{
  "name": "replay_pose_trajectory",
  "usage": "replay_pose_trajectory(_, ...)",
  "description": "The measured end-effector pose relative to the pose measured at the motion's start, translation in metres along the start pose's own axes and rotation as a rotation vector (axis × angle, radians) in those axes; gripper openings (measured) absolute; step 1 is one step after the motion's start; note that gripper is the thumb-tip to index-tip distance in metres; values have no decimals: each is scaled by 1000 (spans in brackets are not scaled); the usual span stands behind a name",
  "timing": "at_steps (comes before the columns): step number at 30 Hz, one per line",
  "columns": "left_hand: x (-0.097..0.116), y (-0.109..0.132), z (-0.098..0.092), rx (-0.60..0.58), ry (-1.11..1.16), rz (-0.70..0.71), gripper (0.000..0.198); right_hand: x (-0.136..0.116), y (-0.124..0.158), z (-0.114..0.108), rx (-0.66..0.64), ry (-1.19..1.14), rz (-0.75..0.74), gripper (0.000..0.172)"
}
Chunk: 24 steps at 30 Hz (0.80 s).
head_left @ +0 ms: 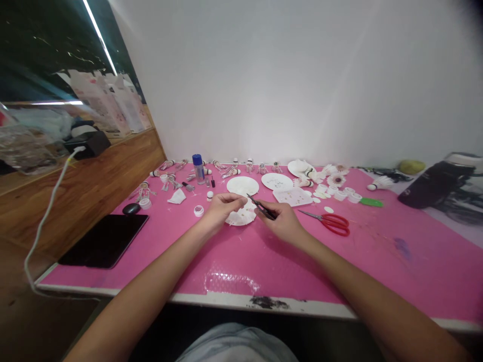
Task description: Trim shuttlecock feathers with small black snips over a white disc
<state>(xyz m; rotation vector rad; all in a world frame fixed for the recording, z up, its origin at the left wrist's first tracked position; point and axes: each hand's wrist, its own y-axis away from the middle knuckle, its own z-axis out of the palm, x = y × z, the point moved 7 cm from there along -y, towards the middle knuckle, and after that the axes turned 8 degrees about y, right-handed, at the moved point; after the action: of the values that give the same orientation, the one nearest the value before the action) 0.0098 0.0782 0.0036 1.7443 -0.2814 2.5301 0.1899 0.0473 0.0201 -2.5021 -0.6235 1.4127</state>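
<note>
My right hand [287, 222] grips dark, slim tweezers [264, 208], their pointed tip reaching toward my left hand [223, 206]. The thumb and fingers of my left hand are pinched together close to that tip; whatever they hold is too small to make out. Below both hands lies a white plate [240, 217] with small pale bits on it, partly covered by my fingers. Just behind it sits a second white plate [242, 185]. A small white ball-like piece [210, 195] stands beside my left hand, and an open white jar [198, 211] is nearer to me.
Red-handled scissors [334, 223] lie right of my right hand. A white tray [292, 196], another plate [276, 181] and several shuttlecocks [380, 183] spread along the back. A blue-capped bottle [198, 169] stands back left; a black tablet [105, 240] lies left, a dark bottle [433, 183] right.
</note>
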Motion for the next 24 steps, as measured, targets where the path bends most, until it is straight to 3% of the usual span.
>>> replay_pose_trajectory(24, 2, 0, 0, 12, -15, 22, 26, -2, 2, 1, -27, -60, 22, 47)
